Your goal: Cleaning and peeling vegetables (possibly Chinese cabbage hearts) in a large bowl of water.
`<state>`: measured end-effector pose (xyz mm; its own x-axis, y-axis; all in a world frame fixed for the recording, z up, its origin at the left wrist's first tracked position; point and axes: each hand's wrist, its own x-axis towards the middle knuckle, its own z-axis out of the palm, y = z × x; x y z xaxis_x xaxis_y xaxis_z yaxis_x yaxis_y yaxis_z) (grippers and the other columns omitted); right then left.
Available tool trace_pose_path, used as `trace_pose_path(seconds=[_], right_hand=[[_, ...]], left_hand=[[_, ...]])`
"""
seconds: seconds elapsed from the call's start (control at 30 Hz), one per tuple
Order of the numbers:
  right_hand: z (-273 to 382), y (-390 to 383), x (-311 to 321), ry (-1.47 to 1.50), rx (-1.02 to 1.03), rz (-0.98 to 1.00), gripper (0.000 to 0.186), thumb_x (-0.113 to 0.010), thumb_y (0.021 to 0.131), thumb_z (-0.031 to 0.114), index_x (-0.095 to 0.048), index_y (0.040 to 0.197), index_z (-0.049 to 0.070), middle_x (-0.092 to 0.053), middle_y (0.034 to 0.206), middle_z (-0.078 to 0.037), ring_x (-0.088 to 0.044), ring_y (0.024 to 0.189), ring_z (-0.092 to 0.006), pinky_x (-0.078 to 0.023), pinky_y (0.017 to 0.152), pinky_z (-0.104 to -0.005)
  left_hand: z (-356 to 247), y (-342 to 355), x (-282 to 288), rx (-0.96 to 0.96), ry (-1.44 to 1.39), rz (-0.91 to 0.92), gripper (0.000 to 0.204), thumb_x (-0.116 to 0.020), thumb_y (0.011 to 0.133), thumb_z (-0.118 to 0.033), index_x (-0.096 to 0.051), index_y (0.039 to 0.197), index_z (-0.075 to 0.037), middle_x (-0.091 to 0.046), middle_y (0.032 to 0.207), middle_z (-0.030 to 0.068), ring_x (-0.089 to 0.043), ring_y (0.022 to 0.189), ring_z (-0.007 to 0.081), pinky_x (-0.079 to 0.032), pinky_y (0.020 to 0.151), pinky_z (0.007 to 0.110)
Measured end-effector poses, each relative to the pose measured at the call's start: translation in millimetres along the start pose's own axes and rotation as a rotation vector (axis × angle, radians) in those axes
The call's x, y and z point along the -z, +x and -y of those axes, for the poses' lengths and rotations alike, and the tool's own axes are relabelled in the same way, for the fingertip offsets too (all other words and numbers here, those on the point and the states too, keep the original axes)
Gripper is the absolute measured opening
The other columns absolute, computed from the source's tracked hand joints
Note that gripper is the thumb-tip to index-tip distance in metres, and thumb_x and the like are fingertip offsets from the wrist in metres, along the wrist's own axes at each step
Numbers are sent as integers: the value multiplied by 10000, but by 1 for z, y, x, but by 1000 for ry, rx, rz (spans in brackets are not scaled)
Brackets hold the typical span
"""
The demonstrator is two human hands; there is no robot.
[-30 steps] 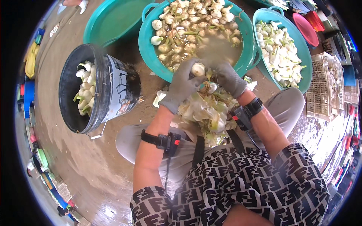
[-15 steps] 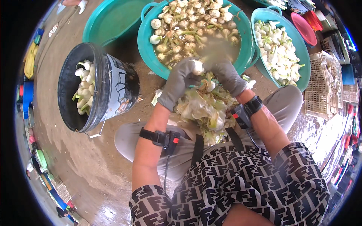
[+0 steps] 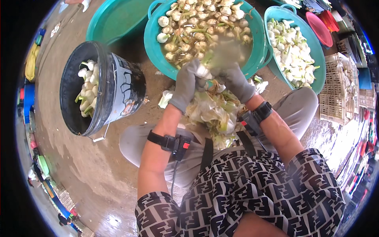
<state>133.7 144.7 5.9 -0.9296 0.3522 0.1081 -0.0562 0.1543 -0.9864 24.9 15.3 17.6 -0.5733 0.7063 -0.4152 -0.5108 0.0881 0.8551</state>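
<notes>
My left hand (image 3: 186, 83), in a grey glove, is closed around a white garlic bulb (image 3: 203, 72) with a green stem. Close to that bulb is my right hand (image 3: 236, 82), also gloved, with its fingers curled in. A blurred patch covers its fingertips, so what they grip is hidden. Below both hands lies a heap of stripped garlic skins and leaves (image 3: 215, 114) between my legs. Just beyond my hands stands a turquoise tub (image 3: 158, 59) of murky water, full of unpeeled garlic bulbs (image 3: 199, 36).
A black bucket (image 3: 103, 118) with white bulbs stands at the left. Another turquoise tub (image 3: 319, 81) at the right holds clean white bulbs. A third turquoise tub (image 3: 118, 23) sits far left. Plastic crates (image 3: 333, 93) and a pink basin (image 3: 319, 29) are at the right.
The garlic bulb in my left hand has turned, and its green stem now points up toward the tub. Both hands have shifted only slightly.
</notes>
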Motion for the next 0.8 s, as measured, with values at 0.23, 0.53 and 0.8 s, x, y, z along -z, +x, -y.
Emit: trace_pose_path(seconds=[0.23, 0.53, 0.8], right_hand=[[-2, -11, 12, 294, -185, 2, 135, -592, 789, 69, -594, 904, -1, -586, 785, 1, -510, 691, -53, -439, 637, -229], [3, -4, 15, -495, 186, 58, 196, -607, 750, 105, -592, 895, -27, -592, 786, -71, -547, 707, -132, -454, 641, -259], [4, -16, 14, -724, -141, 288, 326, -672, 731, 182, -597, 1035, 90, -622, 936, -85, -583, 840, -183, -456, 759, -293]], left_hand=[[-5, 7, 12, 5, 87, 98, 450, -434, 857, -461, -584, 810, -39, -562, 651, 42, -442, 465, 80, -368, 427, 229], [-25, -4, 5, -205, 419, -195, 269, -627, 793, -287, -617, 847, -24, -539, 617, -9, -460, 523, 58, -400, 496, 214], [-28, -5, 9, -231, 260, -143, 214, -600, 819, -230, -619, 870, -23, -545, 642, -7, -495, 555, 50, -417, 502, 196]])
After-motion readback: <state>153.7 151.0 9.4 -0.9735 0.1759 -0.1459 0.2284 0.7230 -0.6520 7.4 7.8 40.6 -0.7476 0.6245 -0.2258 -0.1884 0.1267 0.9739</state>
